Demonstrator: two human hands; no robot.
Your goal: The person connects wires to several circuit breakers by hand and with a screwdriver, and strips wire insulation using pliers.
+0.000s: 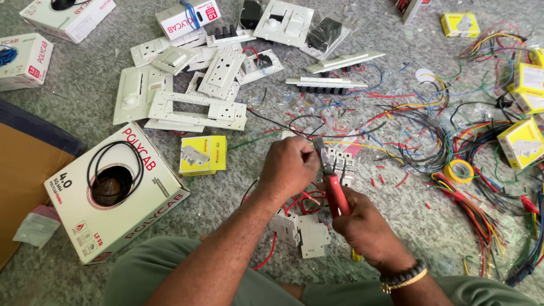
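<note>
- The right hand (362,224) is closed around the red handles of a pair of pliers (333,181), whose metal tip points up and away from the person, toward the left hand.
- The left hand (289,164) is curled shut, fingers pinching a thin wire (345,144) right at the pliers' tip; the exact contact is too small to make out.
- Both hands hover over the grey floor (226,192), just above a cluster of white circuit breakers (303,229) with red wires looped around them.
- A beaded bracelet (403,276) sits on the right wrist.
- Left of the hands lies a small yellow box (203,154), and further left a large white wire box (116,190) with a black coil showing through its round opening.
- Beyond the hands, white switch plates (198,110) lie scattered in a heap.
- To the right, a tangle of coloured wires (453,141) spreads across the floor, with a roll of yellow tape (458,171) beside it.
- More small yellow boxes (521,141) sit at the right edge.
</note>
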